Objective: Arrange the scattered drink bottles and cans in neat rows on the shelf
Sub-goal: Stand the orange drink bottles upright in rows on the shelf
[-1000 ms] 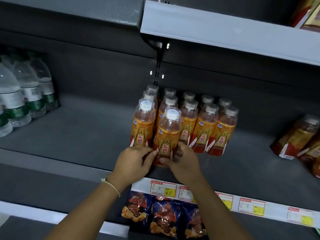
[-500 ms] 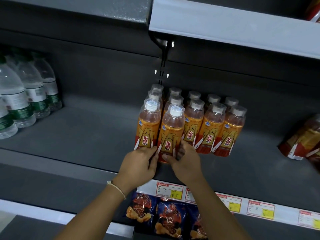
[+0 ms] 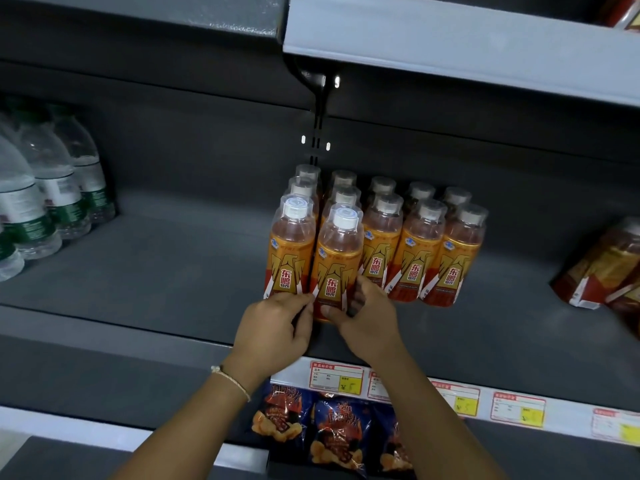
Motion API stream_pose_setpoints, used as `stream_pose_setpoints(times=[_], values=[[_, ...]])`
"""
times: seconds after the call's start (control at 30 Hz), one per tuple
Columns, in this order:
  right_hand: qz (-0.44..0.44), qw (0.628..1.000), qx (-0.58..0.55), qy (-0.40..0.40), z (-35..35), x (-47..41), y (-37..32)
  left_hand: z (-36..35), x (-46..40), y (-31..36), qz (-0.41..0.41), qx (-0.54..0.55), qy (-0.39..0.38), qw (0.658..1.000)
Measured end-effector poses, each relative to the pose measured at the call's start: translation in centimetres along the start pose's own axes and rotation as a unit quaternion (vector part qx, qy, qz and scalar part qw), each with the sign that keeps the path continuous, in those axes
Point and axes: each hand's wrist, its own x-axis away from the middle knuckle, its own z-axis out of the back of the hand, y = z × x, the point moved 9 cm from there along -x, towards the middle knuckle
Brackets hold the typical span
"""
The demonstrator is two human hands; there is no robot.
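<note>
Dim, even light is falling from above, leaving the back of the shelf point(image 3: 194, 271) in deep shadow. Glare is glinting off the bottle caps point(image 3: 346, 218) in front of me. The wide lens is bending the upper shelf edge point(image 3: 450, 53), and the packets point(image 3: 602, 268) at right are smearing into blur.

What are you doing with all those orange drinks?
A person is tidying a shop shelf. Both hands, the left hand and the right hand, hold the bottom of the front orange bottle, lining it up with the other orange bottles already standing in rows. Water bottles stand further left, and more orange bottles lie tipped over on the right.
</note>
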Motion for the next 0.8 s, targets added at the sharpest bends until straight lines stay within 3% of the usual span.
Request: stream_pose_setpoints(times=[0.37,0.67,0.8], values=[[0.018,0.999,-0.002,0.032,5.4,1.1,0.3,0.2,-2.4,6.3,-0.060,0.107,0.030,0.992],[0.053,0.988,0.026,0.146,17.9,3.0,2.1,-5.6,-6.3,16.0,-0.100,0.126,0.010,0.987],[0.017,0.982,0.051,0.180,24.5,4.0,5.3,-10.5,-8.3,21.2,-0.112,0.129,-0.019,0.985]])
